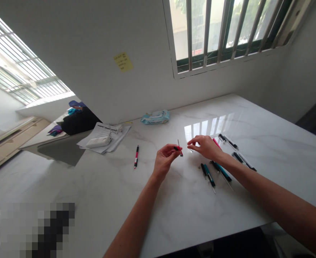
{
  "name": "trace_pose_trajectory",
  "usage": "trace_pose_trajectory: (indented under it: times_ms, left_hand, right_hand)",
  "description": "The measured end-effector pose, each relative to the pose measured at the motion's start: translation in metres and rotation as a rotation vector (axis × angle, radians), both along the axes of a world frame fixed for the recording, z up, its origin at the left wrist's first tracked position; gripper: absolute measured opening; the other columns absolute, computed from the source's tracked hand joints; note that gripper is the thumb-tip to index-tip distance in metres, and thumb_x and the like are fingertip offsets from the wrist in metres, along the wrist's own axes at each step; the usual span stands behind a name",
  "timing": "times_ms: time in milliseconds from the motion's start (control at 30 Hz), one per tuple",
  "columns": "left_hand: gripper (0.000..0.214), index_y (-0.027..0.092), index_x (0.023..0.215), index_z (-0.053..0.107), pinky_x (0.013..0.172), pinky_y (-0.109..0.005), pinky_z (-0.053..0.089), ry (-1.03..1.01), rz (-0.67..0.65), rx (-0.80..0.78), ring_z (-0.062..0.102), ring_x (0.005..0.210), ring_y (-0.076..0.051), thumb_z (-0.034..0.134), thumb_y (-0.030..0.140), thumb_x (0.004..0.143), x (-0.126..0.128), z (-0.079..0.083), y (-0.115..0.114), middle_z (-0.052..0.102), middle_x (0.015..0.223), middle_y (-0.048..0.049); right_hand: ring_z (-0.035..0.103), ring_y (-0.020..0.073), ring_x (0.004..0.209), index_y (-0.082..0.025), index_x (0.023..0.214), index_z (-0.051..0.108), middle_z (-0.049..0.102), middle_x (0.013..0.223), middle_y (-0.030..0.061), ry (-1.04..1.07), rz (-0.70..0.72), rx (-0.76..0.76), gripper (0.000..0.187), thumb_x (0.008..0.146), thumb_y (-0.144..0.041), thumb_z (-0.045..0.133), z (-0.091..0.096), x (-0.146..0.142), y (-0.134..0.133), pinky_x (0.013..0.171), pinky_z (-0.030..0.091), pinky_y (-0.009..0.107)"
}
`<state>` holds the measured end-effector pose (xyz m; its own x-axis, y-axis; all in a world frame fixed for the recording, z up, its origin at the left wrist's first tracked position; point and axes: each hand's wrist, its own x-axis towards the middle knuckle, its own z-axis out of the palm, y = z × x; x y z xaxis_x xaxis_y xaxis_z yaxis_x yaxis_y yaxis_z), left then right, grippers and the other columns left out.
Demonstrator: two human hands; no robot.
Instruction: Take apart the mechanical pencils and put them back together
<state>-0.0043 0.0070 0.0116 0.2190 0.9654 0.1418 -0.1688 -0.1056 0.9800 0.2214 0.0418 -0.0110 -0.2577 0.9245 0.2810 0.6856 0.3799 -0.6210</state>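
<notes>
My left hand (pixel 165 157) is raised above the white marble table (pixel 174 208), its fingers pinched on a short red and black pen part (pixel 179 149) with a thin tip pointing up. My right hand (pixel 205 146) hovers just to its right, fingertips pinched together close to the part; what they hold, if anything, is too small to make out. Under and right of my right hand lie several pens: two teal and black ones (pixel 209 175), black ones (pixel 242 160), and a pink one (pixel 216 143).
A whole red and black pen (pixel 136 157) lies alone left of my hands. Further back are a stack of papers with a white device (pixel 100 140) and a pack of wet wipes (pixel 155 116). The wall and a barred window (pixel 217 32) stand behind the table.
</notes>
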Motion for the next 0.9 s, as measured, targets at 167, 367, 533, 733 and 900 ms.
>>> trace_pose_trajectory:
  times_ms: [167,367,533,733,900]
  left_hand:
    - [0.022,0.018,0.088,0.075,0.084,-0.033,0.055,-0.035,0.035,0.026,0.070,0.084,-0.017,0.089,0.030,0.076,-0.002,0.000,0.001,0.076,0.095,-0.0057]
    - [0.027,0.018,0.090,0.076,0.084,-0.034,0.055,-0.008,0.045,-0.047,0.068,0.082,-0.017,0.089,0.035,0.075,-0.004,-0.003,0.003,0.077,0.094,-0.0067]
    - [0.035,0.016,0.097,0.078,0.083,-0.032,0.053,0.127,-0.038,-0.220,0.068,0.084,-0.018,0.089,0.039,0.073,-0.004,-0.015,0.005,0.077,0.092,-0.0075]
    - [0.035,0.016,0.095,0.079,0.078,-0.029,0.049,0.195,-0.065,-0.238,0.067,0.080,-0.017,0.089,0.039,0.071,-0.003,-0.020,0.006,0.078,0.090,-0.0066]
    - [0.032,0.016,0.093,0.080,0.081,-0.029,0.049,0.232,-0.096,-0.231,0.067,0.082,-0.018,0.089,0.038,0.071,-0.002,-0.018,0.005,0.078,0.091,-0.0062]
  right_hand:
    - [0.067,0.0270,0.096,-0.024,0.099,0.083,0.078,0.096,0.0079,-0.298,0.009,0.017,0.014,0.093,-0.030,0.071,-0.012,-0.004,0.002,0.083,0.046,0.033]
    - [0.067,0.0280,0.098,-0.020,0.091,0.081,0.076,0.096,0.0110,-0.308,0.042,0.051,0.016,0.095,-0.022,0.065,-0.010,-0.009,0.000,0.085,0.047,0.035]
    - [0.069,0.0206,0.085,-0.022,0.102,0.076,0.077,0.094,0.0055,0.099,0.004,-0.051,0.017,0.096,-0.028,0.062,-0.007,-0.001,0.004,0.079,0.051,0.033]
    - [0.068,0.0199,0.086,-0.021,0.108,0.076,0.077,0.096,0.0063,0.653,0.048,-0.228,0.034,0.085,-0.046,0.073,0.000,0.011,0.015,0.078,0.052,0.034]
    - [0.068,0.0173,0.084,-0.020,0.097,0.072,0.075,0.091,0.0042,0.983,0.041,-0.357,0.039,0.071,-0.045,0.087,0.008,0.009,0.013,0.078,0.052,0.031]
